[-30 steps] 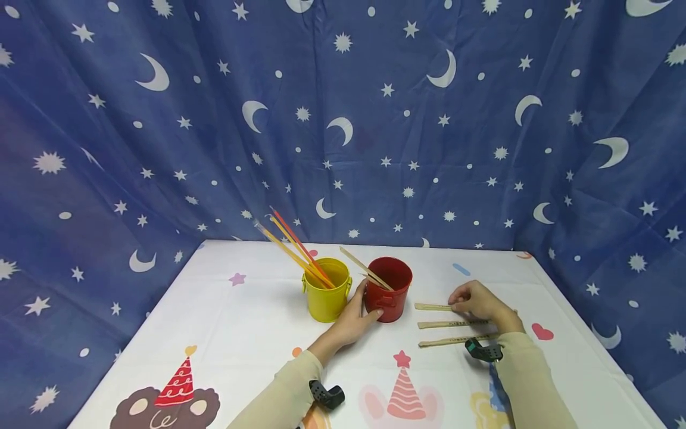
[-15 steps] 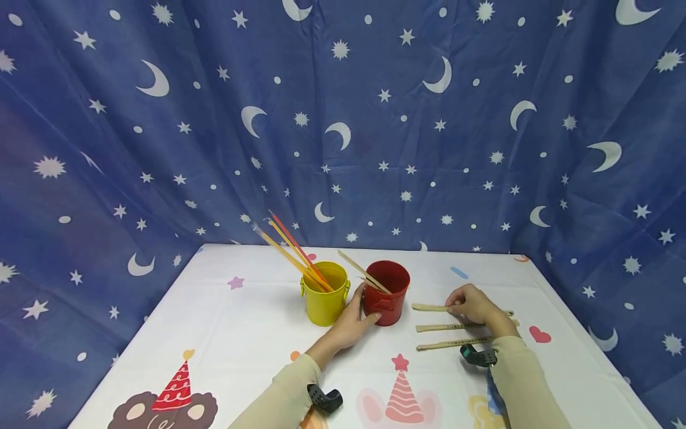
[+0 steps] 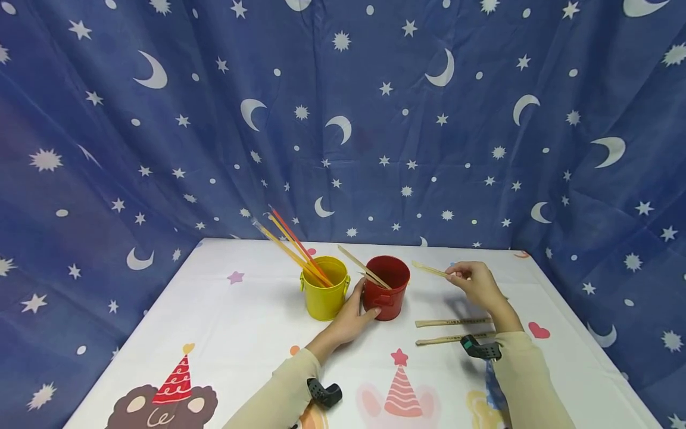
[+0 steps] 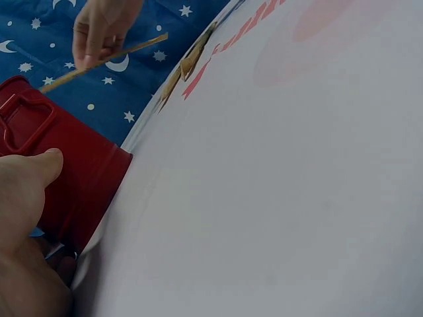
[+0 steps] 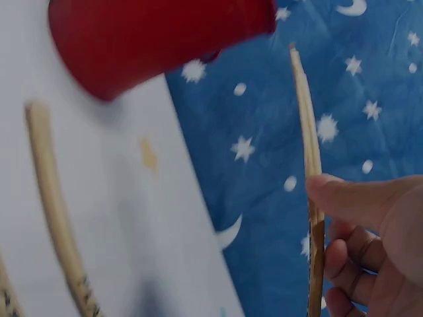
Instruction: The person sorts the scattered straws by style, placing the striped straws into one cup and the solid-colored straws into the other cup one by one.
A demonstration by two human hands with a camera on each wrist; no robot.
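Note:
My left hand [image 3: 351,319] grips the side of a red bucket [image 3: 393,298], its thumb across the front below the folded handle. Two beige wrapped straws [image 3: 370,271] lean out of the bucket's left side. My right hand [image 3: 479,286] pinches another beige wrapped straw [image 3: 429,269] between thumb and fingers. That straw is held up above the table to the right of the bucket, its free end towards the rim. In the right wrist view, the straw [image 5: 307,125] shows a flattened, creased wrapper, with the curled fingers beside its lower part.
A yellow bucket [image 3: 327,304] with several orange, yellow and red straws [image 3: 295,244] stands left of the red one. Two more beige wrapped straws [image 3: 445,323] lie on the white printed tablecloth [image 3: 257,351], below the right hand. A blue starry curtain [image 3: 300,149] hangs behind.
My right hand has lifted the farthest of three straws lying on the table and raised it towards the back. The left hand keeps its grip on the red bucket.

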